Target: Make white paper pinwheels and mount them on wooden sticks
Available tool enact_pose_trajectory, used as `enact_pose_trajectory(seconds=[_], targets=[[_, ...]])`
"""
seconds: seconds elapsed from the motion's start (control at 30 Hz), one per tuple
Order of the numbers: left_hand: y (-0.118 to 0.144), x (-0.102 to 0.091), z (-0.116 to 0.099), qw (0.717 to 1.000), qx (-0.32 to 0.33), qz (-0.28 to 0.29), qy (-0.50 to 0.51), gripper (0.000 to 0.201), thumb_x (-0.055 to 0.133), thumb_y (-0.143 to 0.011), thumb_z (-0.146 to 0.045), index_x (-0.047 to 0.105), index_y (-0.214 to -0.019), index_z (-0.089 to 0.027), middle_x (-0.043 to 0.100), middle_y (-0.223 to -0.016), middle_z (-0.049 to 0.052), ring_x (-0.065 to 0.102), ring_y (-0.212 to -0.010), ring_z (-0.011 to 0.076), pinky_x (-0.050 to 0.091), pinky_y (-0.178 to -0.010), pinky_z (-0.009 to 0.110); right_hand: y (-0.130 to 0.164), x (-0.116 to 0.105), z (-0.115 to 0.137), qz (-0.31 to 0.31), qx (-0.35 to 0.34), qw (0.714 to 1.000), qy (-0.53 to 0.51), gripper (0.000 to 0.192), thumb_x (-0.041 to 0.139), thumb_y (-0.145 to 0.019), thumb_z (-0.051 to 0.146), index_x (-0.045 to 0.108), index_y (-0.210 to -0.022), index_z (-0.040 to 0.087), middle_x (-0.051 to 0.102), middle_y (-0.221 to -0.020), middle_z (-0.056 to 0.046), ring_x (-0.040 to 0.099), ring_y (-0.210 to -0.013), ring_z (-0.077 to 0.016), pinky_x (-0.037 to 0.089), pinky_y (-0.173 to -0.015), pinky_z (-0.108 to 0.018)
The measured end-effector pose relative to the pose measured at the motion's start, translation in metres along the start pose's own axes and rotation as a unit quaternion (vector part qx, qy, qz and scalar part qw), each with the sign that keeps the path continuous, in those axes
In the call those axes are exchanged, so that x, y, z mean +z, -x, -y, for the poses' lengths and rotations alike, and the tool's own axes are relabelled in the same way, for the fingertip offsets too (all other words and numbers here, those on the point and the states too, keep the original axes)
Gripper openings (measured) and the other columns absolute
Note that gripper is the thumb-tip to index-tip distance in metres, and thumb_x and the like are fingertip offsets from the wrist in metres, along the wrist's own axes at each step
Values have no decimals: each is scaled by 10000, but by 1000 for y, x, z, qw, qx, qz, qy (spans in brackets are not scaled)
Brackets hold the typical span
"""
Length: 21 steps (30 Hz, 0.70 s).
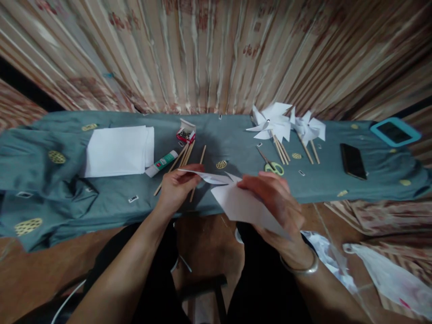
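Both my hands hold one white paper piece (236, 202) above the near edge of a table draped in grey-green cloth (60, 193). My left hand (177, 186) pinches its thin folded left tip. My right hand (273, 198) grips the wider right part, with a metal bangle on that wrist. Several wooden sticks (185, 157) lie on the cloth just beyond my left hand. Green-handled scissors (273, 167) lie just beyond my right hand.
A stack of white paper (116, 150) lies at the left, with a glue stick (161, 163) and a small red box of pins (185, 132) beside it. Finished paper pinwheels (286, 123) lie at the back right. A black phone (353, 160) and a blue-cased tablet (394, 132) lie farther right. Plastic bags (381, 270) lie on the floor.
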<state>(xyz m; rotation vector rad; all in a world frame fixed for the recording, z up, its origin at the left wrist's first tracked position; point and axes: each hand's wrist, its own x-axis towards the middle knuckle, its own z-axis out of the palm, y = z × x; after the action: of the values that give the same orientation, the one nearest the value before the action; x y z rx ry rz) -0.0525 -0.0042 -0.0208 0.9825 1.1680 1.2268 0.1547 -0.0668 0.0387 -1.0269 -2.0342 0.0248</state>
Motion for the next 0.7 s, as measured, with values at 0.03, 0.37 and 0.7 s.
enact_pose_trajectory(seconds=[0.03, 0.37, 0.7], targets=[[-1, -3, 0, 999, 16, -19, -20, 257, 834, -553, -277, 770, -788, -195, 766, -867, 57, 700, -825, 218, 548, -817, 322, 0, -3, 2, 4, -7, 1000, 10, 515, 565, -897, 147, 475, -1380, 300, 727, -1029, -48, 680, -963, -220, 498, -1000, -443], [-31, -28, 14, 909, 228, -42, -345, 235, 582, -779, -229, 746, -939, -179, 746, -991, 61, 674, -918, 211, 527, -900, 356, 6, -3, 3, 21, -5, 999, 27, 339, 506, -924, 119, 585, -1235, 229, 714, -958, -47, 671, -932, -195, 512, -974, -368], [-46, -23, 24, 818, 265, 6, -510, 235, 545, -871, -202, 705, -1031, -138, 705, -1052, 122, 655, -980, 245, 526, -899, 376, 6, -8, 3, 31, -46, 998, 19, 385, 503, -904, 67, 519, -1279, 154, 724, -955, -95, 680, -931, -215, 541, -934, -416]])
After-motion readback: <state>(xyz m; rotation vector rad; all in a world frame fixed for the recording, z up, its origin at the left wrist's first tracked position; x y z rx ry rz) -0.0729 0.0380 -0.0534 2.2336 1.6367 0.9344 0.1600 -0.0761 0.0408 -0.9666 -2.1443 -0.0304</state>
